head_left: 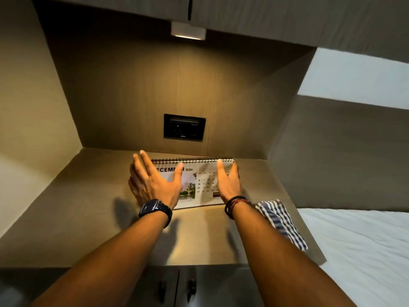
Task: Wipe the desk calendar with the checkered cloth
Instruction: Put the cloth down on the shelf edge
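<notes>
A spiral-bound desk calendar (200,183) showing a December page stands on the brown countertop (88,218) near the back wall. My left hand (152,182), with a dark watch on the wrist, is spread open in front of the calendar's left part. At the calendar's right end my right hand (229,181), wearing wrist bands, also has its fingers apart. Neither hand visibly grips the calendar. The blue-and-white checkered cloth (281,220) lies crumpled on the countertop to the right of my right forearm, partly hidden behind it.
A black socket panel (184,126) sits in the back wall above the calendar. Overhead cabinets with a small light (188,33) hang above. Below the counter's front edge are cabinet doors with handles (177,289). A white bed (358,251) lies to the right.
</notes>
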A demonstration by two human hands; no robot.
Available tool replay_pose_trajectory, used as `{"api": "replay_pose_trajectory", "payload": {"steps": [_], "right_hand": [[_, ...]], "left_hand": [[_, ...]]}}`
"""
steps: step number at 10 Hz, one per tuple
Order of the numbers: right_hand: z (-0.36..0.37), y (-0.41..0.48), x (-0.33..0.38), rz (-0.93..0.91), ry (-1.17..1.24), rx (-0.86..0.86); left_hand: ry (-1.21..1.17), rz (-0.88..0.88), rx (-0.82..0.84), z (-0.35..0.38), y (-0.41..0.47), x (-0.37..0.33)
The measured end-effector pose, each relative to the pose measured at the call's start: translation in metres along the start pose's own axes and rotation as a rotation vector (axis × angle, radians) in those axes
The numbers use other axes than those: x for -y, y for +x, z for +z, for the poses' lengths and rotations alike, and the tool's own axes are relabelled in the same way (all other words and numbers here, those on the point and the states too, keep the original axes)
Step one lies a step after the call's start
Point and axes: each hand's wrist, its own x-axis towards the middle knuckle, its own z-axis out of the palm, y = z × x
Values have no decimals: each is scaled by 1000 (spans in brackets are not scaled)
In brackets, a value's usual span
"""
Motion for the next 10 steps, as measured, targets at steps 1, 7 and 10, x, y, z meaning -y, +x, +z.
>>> {"api": "replay_pose_trajectory", "payload": {"steps": [1, 7, 10], "right_hand": [[14, 0, 8, 125, 55, -95], [107, -9, 40, 130, 103, -3], [52, -36, 53, -703, -550, -300]], "left_hand": [[-284, -299, 179, 3, 7, 3], [-347, -377, 246, -14, 106, 66], [192, 378, -35, -55, 81, 54]]}}
